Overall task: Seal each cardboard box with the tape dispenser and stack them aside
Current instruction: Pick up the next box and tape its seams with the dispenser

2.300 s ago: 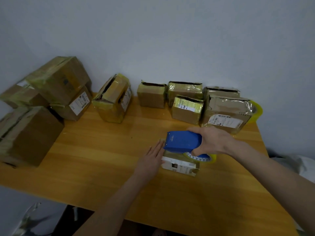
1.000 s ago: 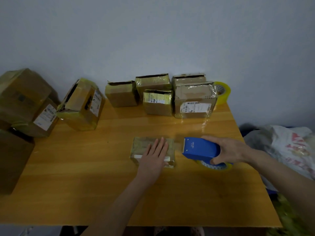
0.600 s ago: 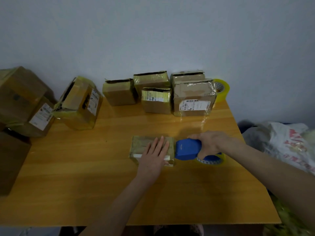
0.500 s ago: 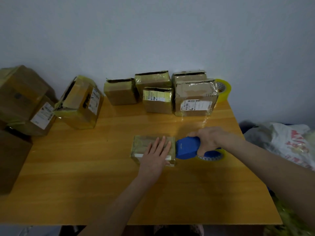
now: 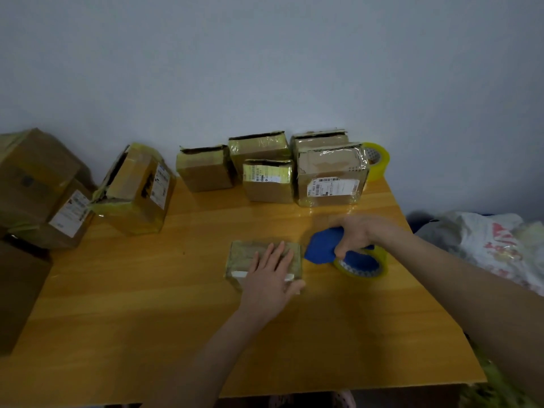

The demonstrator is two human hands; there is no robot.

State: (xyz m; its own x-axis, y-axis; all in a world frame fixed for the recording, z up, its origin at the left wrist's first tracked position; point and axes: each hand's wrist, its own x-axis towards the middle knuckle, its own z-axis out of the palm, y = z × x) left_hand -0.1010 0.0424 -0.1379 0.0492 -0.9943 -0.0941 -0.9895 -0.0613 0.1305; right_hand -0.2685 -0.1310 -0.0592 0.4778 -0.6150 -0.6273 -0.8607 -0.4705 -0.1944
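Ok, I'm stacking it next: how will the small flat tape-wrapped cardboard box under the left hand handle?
The small flat tape-wrapped cardboard box lies low and wide, so it probably won't tip. Its glossy tape wrap may slip in the grip. The left hand covers about half its top, so one hand likely lifts it.

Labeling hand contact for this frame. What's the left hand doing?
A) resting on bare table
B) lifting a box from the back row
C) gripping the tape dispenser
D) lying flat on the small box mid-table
D: the left hand lies flat, fingers straight, on top of the small box, while the right hand grips the blue tape dispenser beside it.
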